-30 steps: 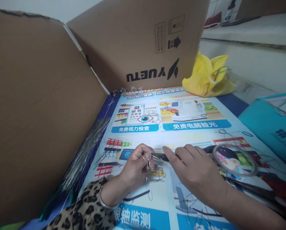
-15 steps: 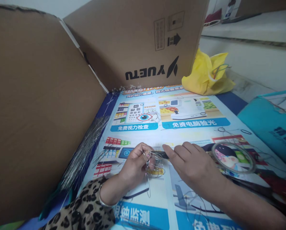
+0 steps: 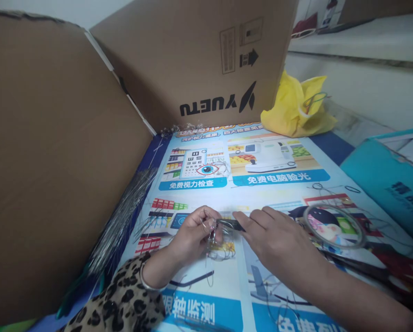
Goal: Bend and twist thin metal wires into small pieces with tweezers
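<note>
My left hand (image 3: 192, 235) is curled, pinching thin silver wire loops (image 3: 217, 240) just above the printed poster (image 3: 262, 157). My right hand (image 3: 275, 240) is closed round a small dark tool (image 3: 231, 225), its tip meeting the wire at my left fingers. A leopard-print sleeve (image 3: 123, 304) and a silver bangle (image 3: 144, 279) cover my left forearm and wrist. More loose wire trails on the poster below the loops.
Cardboard walls stand at left (image 3: 54, 161) and behind (image 3: 199, 60). A bundle of straight wires (image 3: 123, 216) lies along the left wall. A yellow plastic bag (image 3: 296, 110) sits at the back right, a clear ring (image 3: 334, 226) beside my right hand, a teal box (image 3: 393, 184) at right.
Both hands stay joined at the wire; they shifted only slightly, mostly from the camera tilting. The grip on wire and tool is unchanged.
</note>
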The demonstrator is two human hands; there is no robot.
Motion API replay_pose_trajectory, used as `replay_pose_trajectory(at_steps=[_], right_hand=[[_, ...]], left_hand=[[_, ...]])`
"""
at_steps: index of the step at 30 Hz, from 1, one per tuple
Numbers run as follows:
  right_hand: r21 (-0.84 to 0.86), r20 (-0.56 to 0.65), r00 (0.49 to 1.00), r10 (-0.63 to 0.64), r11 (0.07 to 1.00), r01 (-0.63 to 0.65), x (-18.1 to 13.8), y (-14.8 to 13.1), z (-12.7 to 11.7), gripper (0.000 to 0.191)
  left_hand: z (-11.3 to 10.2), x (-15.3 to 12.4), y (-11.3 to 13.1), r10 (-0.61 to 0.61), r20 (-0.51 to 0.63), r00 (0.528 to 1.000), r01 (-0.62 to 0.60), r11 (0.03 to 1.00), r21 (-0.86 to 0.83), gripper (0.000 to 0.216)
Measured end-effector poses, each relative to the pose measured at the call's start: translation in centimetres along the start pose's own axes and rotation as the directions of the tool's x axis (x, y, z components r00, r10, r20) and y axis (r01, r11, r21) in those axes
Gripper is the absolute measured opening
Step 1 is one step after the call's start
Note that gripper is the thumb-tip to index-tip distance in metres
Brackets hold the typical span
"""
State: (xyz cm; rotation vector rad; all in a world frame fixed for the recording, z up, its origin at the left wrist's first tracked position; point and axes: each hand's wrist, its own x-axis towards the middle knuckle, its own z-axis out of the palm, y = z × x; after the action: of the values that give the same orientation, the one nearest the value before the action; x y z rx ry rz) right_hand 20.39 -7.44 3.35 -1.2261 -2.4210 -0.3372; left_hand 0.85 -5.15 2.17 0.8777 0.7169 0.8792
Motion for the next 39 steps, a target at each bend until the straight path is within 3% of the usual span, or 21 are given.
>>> replay_pose_trajectory(at_steps=[21, 30, 39], right_hand=[[-0.221, -0.116, 0.982, -0.149, 0.968, 0.121, 0.4, 0.1, -1.3, 0.035], [-0.226, -0.140, 0.980, -0.141, 0.968, 0.107, 0.4, 0.0, -1.3, 0.034], [-0.221, -0.113, 0.982, -0.150, 0.967, 0.123, 0.5, 0.1, -1.3, 0.036]], left_hand=[[0.2, -0.2, -0.1, 0.047, -0.038, 0.998, -0.049, 0.996, -0.072, 0.015], [0.7, -0.3, -0.2, 0.029, -0.102, 0.994, -0.041, 0.992, -0.117, 0.013], [1.1, -0.5, -0.2, 0.048, -0.147, 0.988, -0.056, 0.997, -0.054, 0.016]])
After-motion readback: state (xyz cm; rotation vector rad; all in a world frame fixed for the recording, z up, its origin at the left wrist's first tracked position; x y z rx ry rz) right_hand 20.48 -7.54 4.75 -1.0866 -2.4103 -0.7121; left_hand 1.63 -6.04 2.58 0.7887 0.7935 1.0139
